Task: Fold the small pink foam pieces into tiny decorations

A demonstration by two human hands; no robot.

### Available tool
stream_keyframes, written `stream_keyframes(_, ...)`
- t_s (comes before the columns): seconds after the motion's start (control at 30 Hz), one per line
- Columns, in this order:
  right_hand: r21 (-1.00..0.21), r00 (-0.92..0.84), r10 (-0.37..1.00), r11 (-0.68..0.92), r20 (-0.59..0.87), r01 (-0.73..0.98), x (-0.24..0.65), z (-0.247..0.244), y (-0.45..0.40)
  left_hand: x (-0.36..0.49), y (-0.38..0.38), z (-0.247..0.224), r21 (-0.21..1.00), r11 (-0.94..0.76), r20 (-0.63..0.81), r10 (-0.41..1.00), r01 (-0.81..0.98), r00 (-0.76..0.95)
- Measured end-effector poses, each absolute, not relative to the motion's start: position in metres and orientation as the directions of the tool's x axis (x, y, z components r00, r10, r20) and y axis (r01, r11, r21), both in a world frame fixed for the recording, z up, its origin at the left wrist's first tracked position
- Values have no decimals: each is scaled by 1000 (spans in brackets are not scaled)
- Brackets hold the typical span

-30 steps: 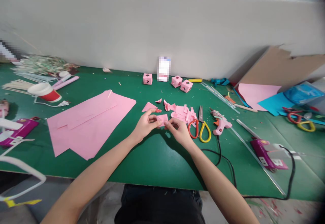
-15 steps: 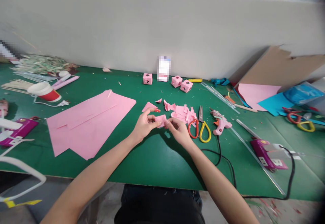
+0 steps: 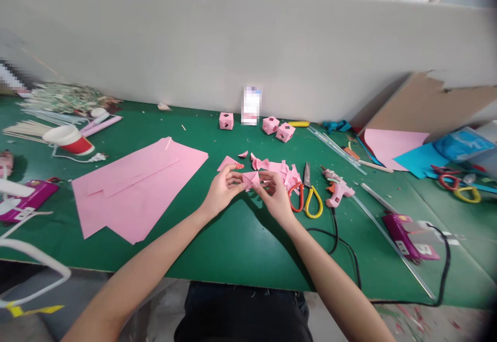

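Note:
Between both hands, above the green table, is a small folded piece of pink paper [image 3: 250,178] with creases crossing its face. My left hand [image 3: 224,187] pinches its left edge, and my right hand [image 3: 275,192] grips the right edge with thumb and fingers. Just beyond the hands lie a pink paper triangle [image 3: 228,162] and a heap of pink paper scraps [image 3: 285,171]. Scissors [image 3: 307,176] with one red and one yellow handle rest right of my right hand. Three pink paper cubes with diamond holes, one of them a cube [image 3: 226,121], stand farther back.
Large pink paper sheets [image 3: 143,192] cover the table's left part. A pink glue gun [image 3: 338,189] with a black cord lies at right, near clear rods and a purple power box [image 3: 407,236]. A paper cup [image 3: 70,139] stands at left; a phone [image 3: 251,106] leans on the wall.
The folded paper has shifted slightly right and up and now shows crossing creases. My right hand's fingers have moved up behind its right edge.

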State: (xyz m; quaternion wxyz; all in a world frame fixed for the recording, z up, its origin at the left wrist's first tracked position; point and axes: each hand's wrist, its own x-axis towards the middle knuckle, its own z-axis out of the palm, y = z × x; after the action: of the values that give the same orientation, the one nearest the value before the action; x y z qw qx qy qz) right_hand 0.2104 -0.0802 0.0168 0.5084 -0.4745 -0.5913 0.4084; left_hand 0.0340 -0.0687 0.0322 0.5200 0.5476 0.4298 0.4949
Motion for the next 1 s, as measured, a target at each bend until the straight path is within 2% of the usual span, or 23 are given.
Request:
stream_keyframes(0.2, -930, -11, 959, 276, 282, 241, 209, 17, -82, 36, -73, 34, 997, -77, 75, 984, 7, 161)
stream_keyframes(0.4, -932, -14, 962, 269, 274, 242, 209, 14, -82, 37, -74, 34, 982, -119, 98, 985, 148, 143)
stream_keyframes(0.67, -958, -56, 978, 207, 200, 197, 210, 12, -81, 36, -79, 35, 897, -335, 313, 942, 290, 121)
stream_keyframes(1.0, -988, -148, 983, 123, 109, 90, 208, 19, -84, 34, -76, 33, 954, -251, 247, 968, 166, 42)
